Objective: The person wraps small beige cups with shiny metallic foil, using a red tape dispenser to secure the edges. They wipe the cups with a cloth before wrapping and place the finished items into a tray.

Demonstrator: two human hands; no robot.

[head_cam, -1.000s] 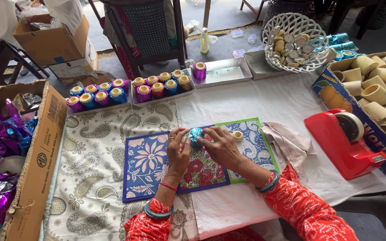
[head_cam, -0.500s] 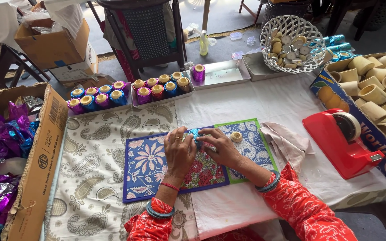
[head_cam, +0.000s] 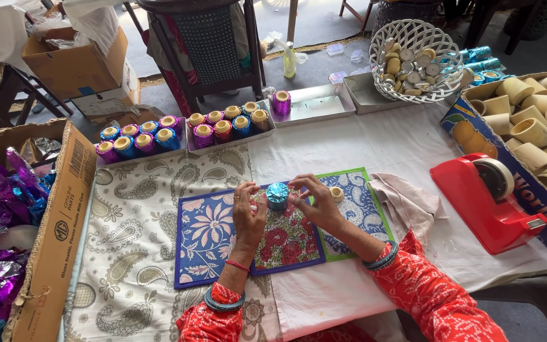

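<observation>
- Blue foil cup (head_cam: 278, 195) stands upright on the floral mat (head_cam: 286, 237), pinched between both hands.
- Left hand (head_cam: 248, 218) and right hand (head_cam: 314, 204) are clamped on its sides; squeezing harder could tear or crease the foil.
- Small disc (head_cam: 336, 194), just right of the cup, might get knocked.

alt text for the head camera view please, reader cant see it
Both hands, left hand and right hand, hold a small blue foil-wrapped cup upright over patterned cloth mats on a table. Behind sit trays of foil-wrapped cups; a red tape dispenser and a box of plain cups sit to the right.
</observation>
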